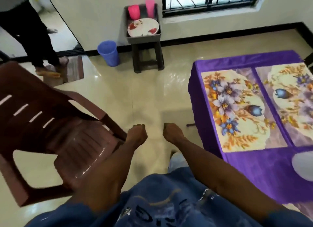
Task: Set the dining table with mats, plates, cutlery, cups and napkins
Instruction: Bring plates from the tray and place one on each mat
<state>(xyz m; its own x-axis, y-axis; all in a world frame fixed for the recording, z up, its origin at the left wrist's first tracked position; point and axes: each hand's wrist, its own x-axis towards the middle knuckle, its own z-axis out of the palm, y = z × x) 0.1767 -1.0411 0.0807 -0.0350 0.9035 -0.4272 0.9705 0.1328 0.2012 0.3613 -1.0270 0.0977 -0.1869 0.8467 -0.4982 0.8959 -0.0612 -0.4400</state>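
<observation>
My left hand (136, 133) and right hand (172, 132) both clenched, holding nothing, over floor. Two floral mats (237, 108) lie side by side on purple table (254, 167). Plate (143, 27) and pink cups (134, 12) sit in bin on stool (148, 57) by wall.

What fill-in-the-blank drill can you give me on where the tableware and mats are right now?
1. The floral plate and two pink cups sit in a grey bin on a dark ____.
2. The table's cloth is ____ in colour.
3. ____ floral mats already lie on the table.
4. The left hand and right hand are curled and hold ____.

Missing words: stool; purple; Two; nothing
</observation>
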